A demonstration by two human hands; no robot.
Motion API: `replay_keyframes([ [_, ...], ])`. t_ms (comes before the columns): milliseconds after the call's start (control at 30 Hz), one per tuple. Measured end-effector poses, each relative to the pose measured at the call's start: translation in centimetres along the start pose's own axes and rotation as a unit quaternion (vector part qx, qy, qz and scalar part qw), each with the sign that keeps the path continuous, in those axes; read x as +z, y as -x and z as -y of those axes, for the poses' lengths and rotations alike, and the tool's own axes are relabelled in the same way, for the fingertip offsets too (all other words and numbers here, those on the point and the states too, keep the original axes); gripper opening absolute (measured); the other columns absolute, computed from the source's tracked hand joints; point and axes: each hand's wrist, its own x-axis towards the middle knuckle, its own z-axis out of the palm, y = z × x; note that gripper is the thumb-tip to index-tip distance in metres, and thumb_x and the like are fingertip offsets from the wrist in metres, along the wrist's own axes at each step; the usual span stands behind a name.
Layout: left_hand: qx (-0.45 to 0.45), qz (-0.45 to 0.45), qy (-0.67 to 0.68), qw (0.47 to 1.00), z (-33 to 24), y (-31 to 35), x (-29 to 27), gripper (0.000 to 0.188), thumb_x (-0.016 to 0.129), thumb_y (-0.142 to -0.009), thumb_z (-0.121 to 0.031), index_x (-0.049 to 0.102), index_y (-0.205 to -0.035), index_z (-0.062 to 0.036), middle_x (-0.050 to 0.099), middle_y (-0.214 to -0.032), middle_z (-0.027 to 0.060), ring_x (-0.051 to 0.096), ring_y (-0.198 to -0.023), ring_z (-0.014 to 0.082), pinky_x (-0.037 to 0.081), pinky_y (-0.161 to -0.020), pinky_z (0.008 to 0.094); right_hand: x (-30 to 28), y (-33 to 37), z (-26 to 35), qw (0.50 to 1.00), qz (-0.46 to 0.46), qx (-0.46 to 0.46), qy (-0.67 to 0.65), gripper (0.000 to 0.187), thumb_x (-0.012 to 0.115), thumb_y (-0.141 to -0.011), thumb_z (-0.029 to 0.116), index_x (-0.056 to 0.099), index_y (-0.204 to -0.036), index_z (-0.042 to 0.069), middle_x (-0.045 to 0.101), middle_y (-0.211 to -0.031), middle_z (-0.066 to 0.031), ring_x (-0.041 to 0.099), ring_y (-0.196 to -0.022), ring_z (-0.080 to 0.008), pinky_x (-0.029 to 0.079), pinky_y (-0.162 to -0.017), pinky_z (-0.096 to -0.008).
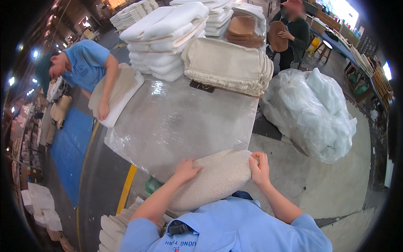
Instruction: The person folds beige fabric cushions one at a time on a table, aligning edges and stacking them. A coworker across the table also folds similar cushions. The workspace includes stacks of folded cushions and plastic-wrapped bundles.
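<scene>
A beige, nubby-textured fabric piece, padded like a cushion, is held up against my front at the near edge of the table. My right hand pinches its right corner between thumb and fingers. At its upper left edge, my left hand grips the fabric with fingers curled partly out of sight. Plastic sheeting covers the table just beyond. At the table's far side lies a stack of folded beige fabric covers, with frayed edges facing me.
White foam pads rise in tall piles at the back, near brown pieces. A large plastic bag of white material stands right of the table. One co-worker handles a beige piece at left; another holds a brown one.
</scene>
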Motion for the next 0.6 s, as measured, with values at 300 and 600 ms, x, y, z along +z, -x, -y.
replay_keyframes([
  [300, -0.022, -0.080, 0.130, 0.988, -0.4, -2.2, 1.8, 0.030, 0.065, -0.104, -0.032, 0.067, -0.110, -0.0033, 0.070, -0.111, 0.0229, 0.068, -0.106, 0.0429, 0.053, -0.090, 0.0519, 1.9, -9.8, 5.7, 0.908, 0.297, -0.095, 0.278, 0.049, 0.075, -0.093, 0.026, 0.067, -0.139, 0.010, 0.066, -0.136, -0.0203, 0.066, -0.125, -0.0386, 0.053, -0.102, -0.0509],
  [600, 0.066, -0.076, 0.118, 0.988, 0.3, -1.8, 0.4, 0.043, 0.064, -0.105, -0.043, 0.066, -0.112, -0.0001, 0.073, -0.104, 0.0241, 0.069, -0.099, 0.0458, 0.053, -0.087, 0.0507, 18.2, -13.4, 1.5, 0.761, 0.572, 0.088, 0.295, 0.022, 0.070, -0.090, 0.024, 0.073, -0.098, 0.003, 0.072, -0.074, -0.0142, 0.071, -0.064, -0.0270, 0.058, -0.058, -0.0461],
])
